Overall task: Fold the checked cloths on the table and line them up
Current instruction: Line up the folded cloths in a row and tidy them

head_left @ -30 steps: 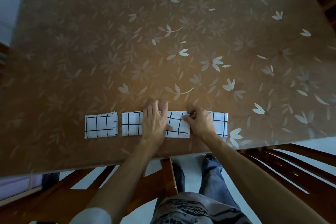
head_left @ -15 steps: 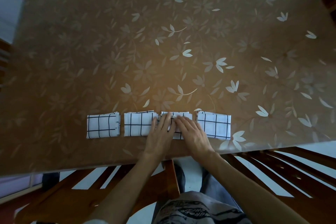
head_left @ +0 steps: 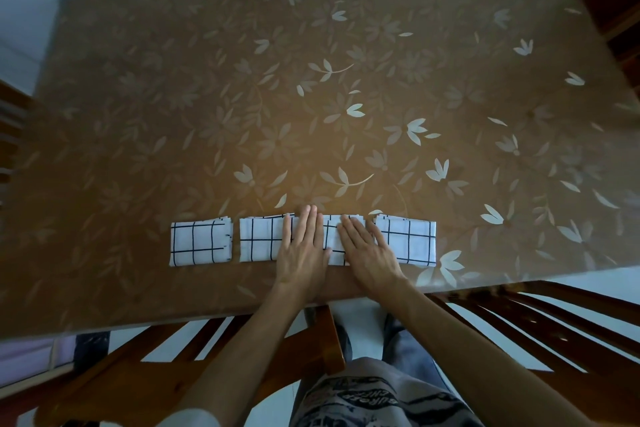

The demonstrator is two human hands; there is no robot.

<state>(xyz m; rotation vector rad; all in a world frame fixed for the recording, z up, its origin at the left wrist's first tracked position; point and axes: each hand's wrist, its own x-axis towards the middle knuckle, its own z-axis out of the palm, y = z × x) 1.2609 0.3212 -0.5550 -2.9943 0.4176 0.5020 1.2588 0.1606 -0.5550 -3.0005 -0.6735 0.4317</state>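
4 folded white black-checked cloths line the brown floral table's near edge; left hand and right hand press flat on the third, light, soft and likely slippery: handle by edges

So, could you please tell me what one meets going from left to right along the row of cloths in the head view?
Leftmost folded cloth → second folded cloth → left hand → third cloth, pressed under both hands → right hand → rightmost folded cloth.
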